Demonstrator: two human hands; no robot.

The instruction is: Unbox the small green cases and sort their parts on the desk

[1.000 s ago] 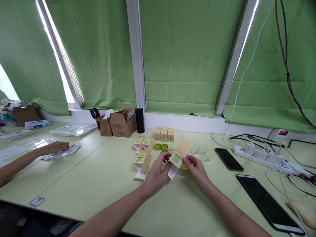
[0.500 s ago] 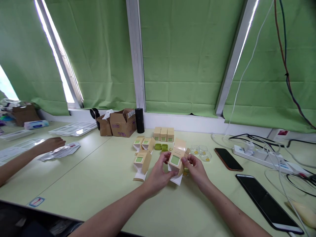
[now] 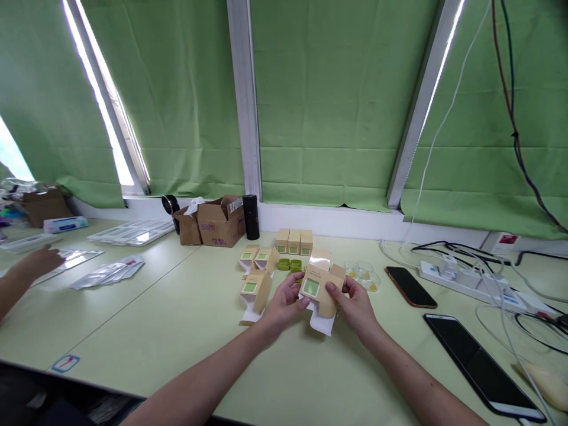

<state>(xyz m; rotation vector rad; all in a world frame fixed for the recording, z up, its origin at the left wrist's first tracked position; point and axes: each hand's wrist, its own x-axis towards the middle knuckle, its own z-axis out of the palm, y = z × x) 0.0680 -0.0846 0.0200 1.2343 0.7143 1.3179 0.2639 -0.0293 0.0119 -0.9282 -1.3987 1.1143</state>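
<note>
Between both hands is a small tan cardboard box [image 3: 326,287] with a window in one face. Its flaps stand open at top and bottom, showing white insides. The fingers and thumb of my left hand [image 3: 284,305] grip its left side. My right hand [image 3: 355,302] pinches the right side, thumb on the front. Left of my hands, an open windowed box [image 3: 261,285] lies tilted, with two more such boxes [image 3: 266,258] behind it. Three closed boxes [image 3: 294,241] line up farther back. Small green containers [image 3: 290,264] sit just behind the held box, which partly hides them.
Clear plastic cups [image 3: 366,275] stand behind my right hand. Farther right lie a phone [image 3: 410,287], a larger phone [image 3: 481,364] and a power strip [image 3: 470,287] with cables. A co-worker's hand [image 3: 38,264] is at left near flat packets [image 3: 110,272]. Brown cartons [image 3: 222,222] stand behind.
The held box has turned and looks flatter, with its lower white flap swung to the right. The co-worker's hand has moved left, away from the packets.
</note>
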